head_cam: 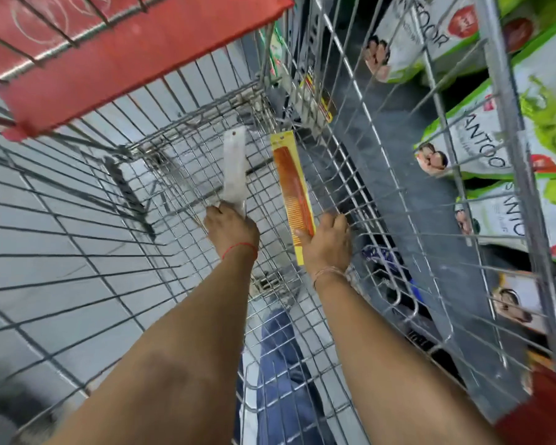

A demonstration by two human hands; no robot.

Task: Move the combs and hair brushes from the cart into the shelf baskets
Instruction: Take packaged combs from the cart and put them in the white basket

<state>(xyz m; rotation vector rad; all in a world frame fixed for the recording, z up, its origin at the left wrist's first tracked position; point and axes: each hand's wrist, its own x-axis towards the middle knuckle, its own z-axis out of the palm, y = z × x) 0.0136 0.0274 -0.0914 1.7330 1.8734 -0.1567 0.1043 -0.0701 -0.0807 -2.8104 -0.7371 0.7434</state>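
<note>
Orange comb (294, 191) pinched in right hand (329, 244) fingers (302, 234).

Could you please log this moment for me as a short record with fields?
setting: wire cart beside shelf baskets
left hand: holds white packaged item, kind unclear
right hand: holds orange comb on yellow card
both items: lifted over cart
cart floor: no other combs visible

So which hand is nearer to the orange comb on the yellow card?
The right hand is nearer: it holds the orange comb by its lower end. The left hand is apart to its left, gripping a pale grey packet.
</note>
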